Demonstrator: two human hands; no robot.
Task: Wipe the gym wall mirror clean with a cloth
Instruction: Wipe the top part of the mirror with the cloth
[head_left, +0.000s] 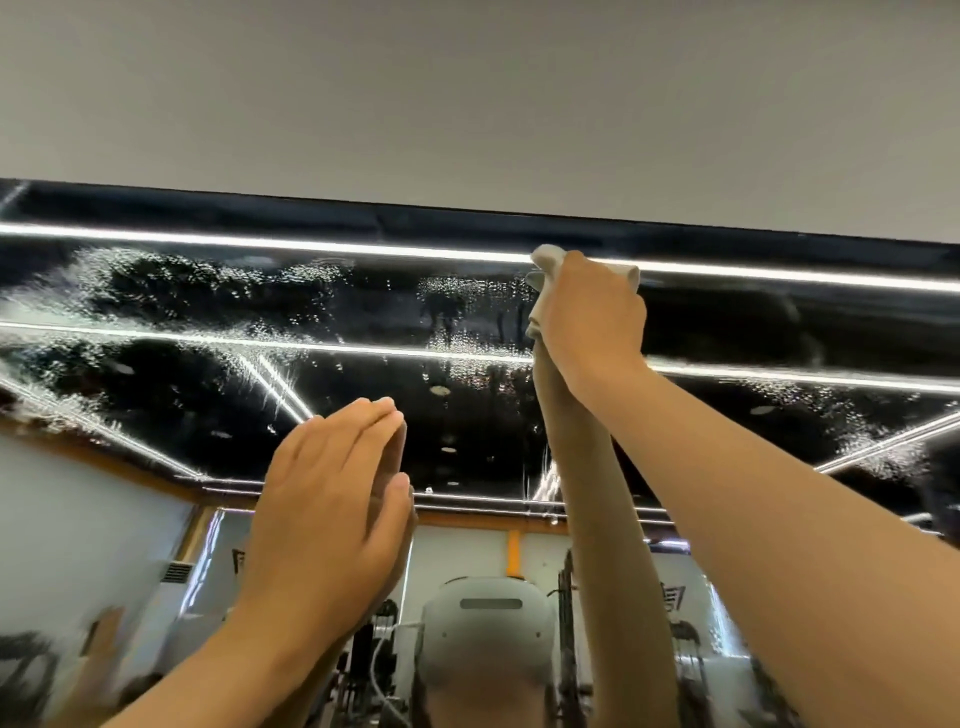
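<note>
The right hand (587, 322) gripped a pale grey cloth (549, 255), fingers curled round it, and pressed it against the mirror (208, 312) in the upper right of the middle of the frame, just under the mirror's top edge. Bunched ends of the cloth stuck out above and to the left of the knuckles. The arm's reflection met the hand at the glass, directly below it.

The left hand (332, 499) was lower, near the centre of the frame, with straight fingers held together. Its fingertips met their own reflection on the glass, and it held nothing.

The mirror filled the middle band of the frame. Its upper part looked dark and glossy, crossed by reflected light strips (260, 244). Patches of fine water drops (156, 275) spread over the left and centre, with another patch at the far right, and thin streaks ran down beside the cloth. Right of the cloth the glass looked smoother.

Above the mirror was a plain grey wall (467, 93). At the bottom, the reflection showed a white head-worn device (488, 623) and blurred gym machines (680, 639).
</note>
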